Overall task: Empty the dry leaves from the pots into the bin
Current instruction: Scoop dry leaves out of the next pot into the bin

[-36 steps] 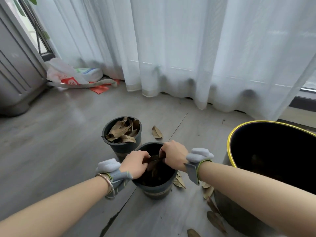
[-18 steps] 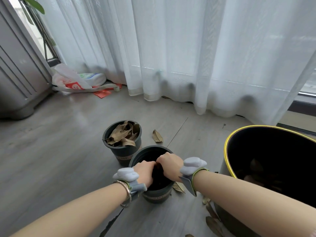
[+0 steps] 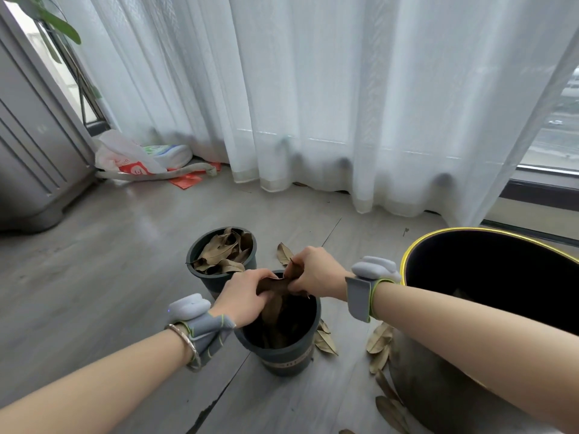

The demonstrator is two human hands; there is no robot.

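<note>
Two dark grey pots stand on the floor. The near pot (image 3: 286,358) sits right under my hands, with brown dry leaves (image 3: 275,308) hanging down into it. My left hand (image 3: 244,296) and my right hand (image 3: 316,274) both grip that bunch of leaves just above the pot's rim. Behind it, the far pot (image 3: 200,274) is full of dry leaves (image 3: 224,250). A large black bin with a yellow rim (image 3: 404,264) stands to the right, close to my right forearm.
Loose dry leaves (image 3: 380,347) lie on the floor between the near pot and the bin, and one leaf (image 3: 283,253) lies behind the pots. White curtains (image 3: 313,104) hang at the back. A plastic bag (image 3: 131,158) and a grey cabinet (image 3: 31,158) are at the left.
Both hands were down inside the near pot half a second ago. They have come up above its rim, pulling a bunch of dry leaves with them.
</note>
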